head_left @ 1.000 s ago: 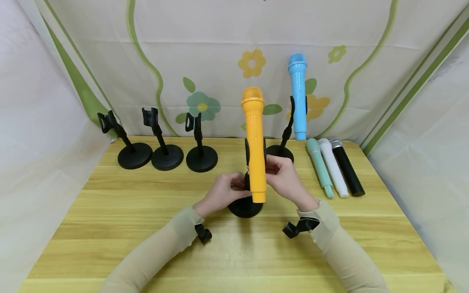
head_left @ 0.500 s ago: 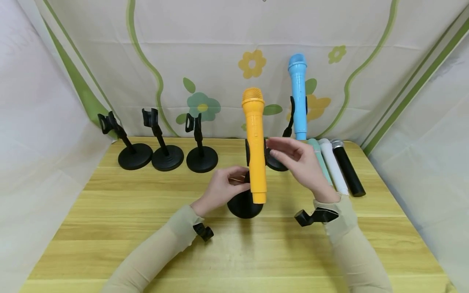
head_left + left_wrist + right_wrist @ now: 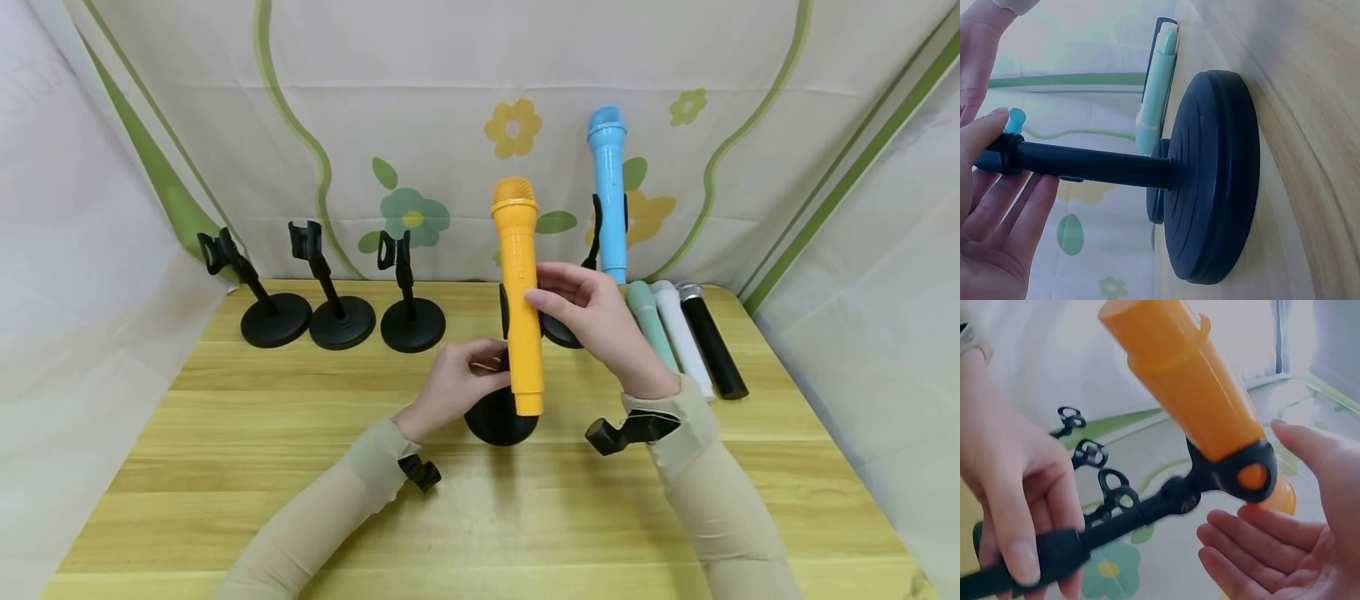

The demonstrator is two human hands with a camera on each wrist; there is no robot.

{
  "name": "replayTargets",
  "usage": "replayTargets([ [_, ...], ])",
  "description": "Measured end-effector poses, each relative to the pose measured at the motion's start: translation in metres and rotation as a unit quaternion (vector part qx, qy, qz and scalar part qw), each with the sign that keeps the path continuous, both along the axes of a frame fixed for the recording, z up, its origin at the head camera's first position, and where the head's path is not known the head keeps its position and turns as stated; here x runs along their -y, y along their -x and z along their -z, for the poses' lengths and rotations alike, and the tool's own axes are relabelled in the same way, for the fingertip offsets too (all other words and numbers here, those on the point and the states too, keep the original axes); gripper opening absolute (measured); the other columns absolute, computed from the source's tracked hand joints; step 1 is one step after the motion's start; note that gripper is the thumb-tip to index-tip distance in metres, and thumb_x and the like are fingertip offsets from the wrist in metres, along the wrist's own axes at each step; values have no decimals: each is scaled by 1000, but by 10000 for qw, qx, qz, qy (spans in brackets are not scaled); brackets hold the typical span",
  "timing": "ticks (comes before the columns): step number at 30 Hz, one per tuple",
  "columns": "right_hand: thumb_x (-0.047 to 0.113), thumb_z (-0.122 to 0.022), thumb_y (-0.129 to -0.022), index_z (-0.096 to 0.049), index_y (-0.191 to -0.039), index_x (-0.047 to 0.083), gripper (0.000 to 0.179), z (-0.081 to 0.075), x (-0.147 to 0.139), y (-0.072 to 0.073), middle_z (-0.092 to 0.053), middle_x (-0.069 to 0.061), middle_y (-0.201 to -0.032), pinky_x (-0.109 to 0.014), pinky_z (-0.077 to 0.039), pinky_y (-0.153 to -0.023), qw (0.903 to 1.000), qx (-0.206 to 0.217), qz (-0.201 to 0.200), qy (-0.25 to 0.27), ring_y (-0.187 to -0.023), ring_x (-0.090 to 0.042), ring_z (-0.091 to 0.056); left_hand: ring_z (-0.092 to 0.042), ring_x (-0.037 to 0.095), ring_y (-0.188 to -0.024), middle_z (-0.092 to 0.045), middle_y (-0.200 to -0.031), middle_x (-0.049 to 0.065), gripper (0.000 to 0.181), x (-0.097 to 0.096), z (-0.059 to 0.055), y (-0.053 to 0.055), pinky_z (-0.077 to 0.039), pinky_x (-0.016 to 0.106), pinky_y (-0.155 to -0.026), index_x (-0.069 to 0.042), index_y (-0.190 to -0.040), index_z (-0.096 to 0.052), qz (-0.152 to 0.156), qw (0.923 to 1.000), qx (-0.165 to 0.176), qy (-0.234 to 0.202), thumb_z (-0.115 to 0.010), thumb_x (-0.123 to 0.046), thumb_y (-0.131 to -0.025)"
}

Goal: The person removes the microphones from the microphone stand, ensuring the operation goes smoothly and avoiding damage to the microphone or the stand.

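An orange microphone [image 3: 519, 242] stands upright in the clip of a black microphone stand [image 3: 495, 423] at the middle of the table. My left hand [image 3: 453, 387] holds the stand's upright between thumb and fingers, seen in the left wrist view on the thicker collar [image 3: 999, 154] above the round base [image 3: 1210, 181]. To the right of the microphone is my right hand [image 3: 603, 325]. Its thumb lies on the microphone's front edge and its fingers reach behind, pinching the body around clip height. In the right wrist view the black clip [image 3: 1235, 472] wraps the orange body.
Three black stands with bare clips [image 3: 276, 319] line the back left. A blue microphone [image 3: 611, 192] sits in another stand behind my right hand. Mint [image 3: 651, 321], white [image 3: 682, 342] and black [image 3: 712, 346] microphones lie at the right. A patterned cloth [image 3: 465, 50] hangs behind the table.
My right hand has left the stand's upright, swung out to the right, then come up and back in onto the orange microphone's body. My left hand keeps its hold on the stand.
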State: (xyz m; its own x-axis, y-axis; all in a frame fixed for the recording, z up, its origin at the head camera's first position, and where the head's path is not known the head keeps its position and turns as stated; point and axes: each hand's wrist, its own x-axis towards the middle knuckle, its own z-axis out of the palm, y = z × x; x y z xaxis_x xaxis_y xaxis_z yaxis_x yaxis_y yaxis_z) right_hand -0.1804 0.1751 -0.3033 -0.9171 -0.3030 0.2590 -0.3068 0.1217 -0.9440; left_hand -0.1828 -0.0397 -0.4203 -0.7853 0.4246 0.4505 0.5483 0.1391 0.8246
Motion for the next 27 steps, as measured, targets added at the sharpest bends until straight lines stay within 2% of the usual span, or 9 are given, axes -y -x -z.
replayTargets([
  [7,16,-75,-95,-60,-139,1,49,-3,11,0,-68,-14,-125,-35,-55,-95,9987,395,-66,304,-110,-28,-66,-73,16,-89,-74,-111,8,32,0,-1,1,-61,29,-76,-3,-118,-74,22,9999,-139,58,-82,-8,-87],
  [12,12,-73,-96,-59,-139,0,47,-4,12,-2,-67,-15,-124,-36,-56,-93,9977,472,1,476,-108,-28,-66,-73,14,-90,-75,-111,8,32,-2,-1,1,-61,28,-75,-3,-120,-73,86,9995,-294,113,-81,-7,-88],
  [20,14,-72,-96,-58,-139,-1,48,-4,14,-1,-66,-16,-125,-36,-55,-94,9965,528,26,648,-110,-29,-65,-73,12,-88,-75,-110,9,32,-3,-1,2,-60,26,-74,-1,-119,-73,49,9985,-529,104,-81,-5,-88],
  [27,13,-73,-95,-59,-138,-1,47,-5,16,1,-67,-17,-123,-37,-55,-94,9953,529,42,815,-109,-29,-65,-74,13,-87,-75,-109,10,32,-2,-1,2,-60,26,-74,0,-118,-74,11,9983,-575,78,-82,-4,-87],
])
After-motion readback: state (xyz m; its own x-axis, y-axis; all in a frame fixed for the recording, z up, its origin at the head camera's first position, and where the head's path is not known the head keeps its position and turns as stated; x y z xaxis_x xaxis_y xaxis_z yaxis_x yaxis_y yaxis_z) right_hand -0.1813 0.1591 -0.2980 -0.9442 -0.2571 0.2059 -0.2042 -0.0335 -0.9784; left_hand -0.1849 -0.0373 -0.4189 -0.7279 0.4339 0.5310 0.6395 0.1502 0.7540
